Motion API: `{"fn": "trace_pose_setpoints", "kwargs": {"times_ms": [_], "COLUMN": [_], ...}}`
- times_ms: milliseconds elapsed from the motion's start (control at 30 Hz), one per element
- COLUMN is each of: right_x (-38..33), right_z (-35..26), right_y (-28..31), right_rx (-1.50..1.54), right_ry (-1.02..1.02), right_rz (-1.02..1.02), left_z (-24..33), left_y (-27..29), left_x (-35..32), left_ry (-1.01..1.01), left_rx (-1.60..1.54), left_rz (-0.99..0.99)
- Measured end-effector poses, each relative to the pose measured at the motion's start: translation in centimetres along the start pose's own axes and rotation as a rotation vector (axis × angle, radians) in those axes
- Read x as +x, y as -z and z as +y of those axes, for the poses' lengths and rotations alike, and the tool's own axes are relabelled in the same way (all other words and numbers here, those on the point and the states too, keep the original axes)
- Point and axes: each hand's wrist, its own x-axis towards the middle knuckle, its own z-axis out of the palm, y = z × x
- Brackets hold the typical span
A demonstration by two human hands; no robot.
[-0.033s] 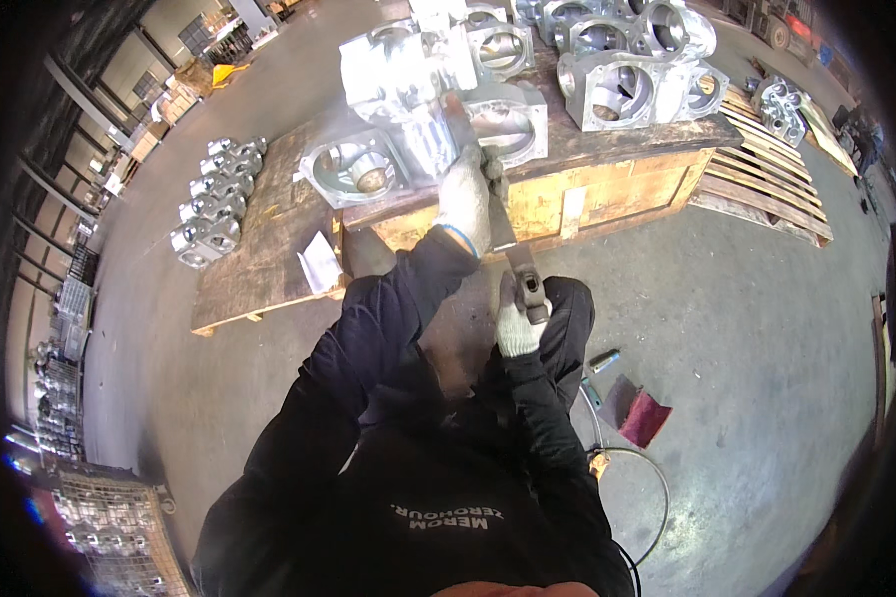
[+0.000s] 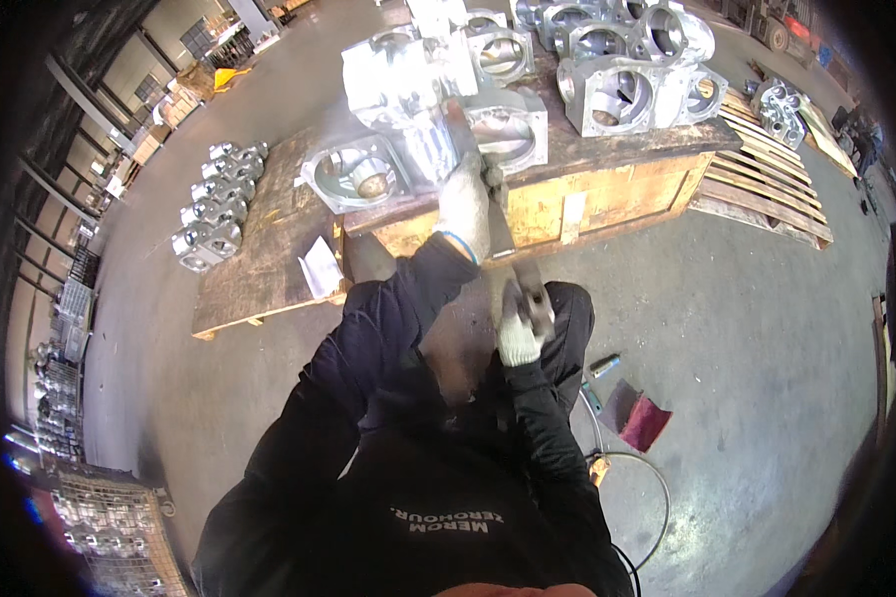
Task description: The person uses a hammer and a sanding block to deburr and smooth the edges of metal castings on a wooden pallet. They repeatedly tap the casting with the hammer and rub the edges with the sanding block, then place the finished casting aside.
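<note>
My left hand, in a white knit glove, closes round a long dark flat metal bar. The bar's far end lies against the silvery metal castings at the workbench's near edge. A casting with a round opening stands just left of this hand. Below and to the right, my gloved right hand is closed on what looks like a hammer, its head blurred by motion near the bar's lower end. I cannot tell whether hammer and bar touch. The right hand's grip hides the handle.
More castings crowd the wooden bench. A lower wooden platform at left bears a row of castings and a white sheet. On the floor at right lie a dark red piece and a looped hose. Slatted pallets stand beyond.
The hammer head has swung and tilted in my right hand and is now blurred. My left hand stays on the bar, with barely any shift.
</note>
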Motion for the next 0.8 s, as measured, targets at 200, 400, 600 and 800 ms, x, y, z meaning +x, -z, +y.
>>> {"fn": "trace_pose_setpoints", "kwargs": {"times_ms": [200,400,600,800], "right_x": [-0.1,-0.4,-0.5,1.2], "right_z": [-0.6,-0.5,-1.0,-2.9], "right_y": [-0.1,-1.8,1.5,-0.4], "right_rx": [0.421,0.532,0.432,0.107], "right_ry": [0.723,-0.232,0.636,0.113], "right_rz": [0.125,0.097,0.197,0.051], "left_z": [-1.1,-1.3,-0.9,0.1], "left_y": [0.3,0.3,-0.1,-1.0], "left_x": [0.4,0.6,0.3,0.0], "left_ry": [-0.017,-0.018,-0.006,0.027], "left_rx": [0.006,0.114,0.035,-0.052], "left_rz": [0.043,0.075,0.022,0.08]}}
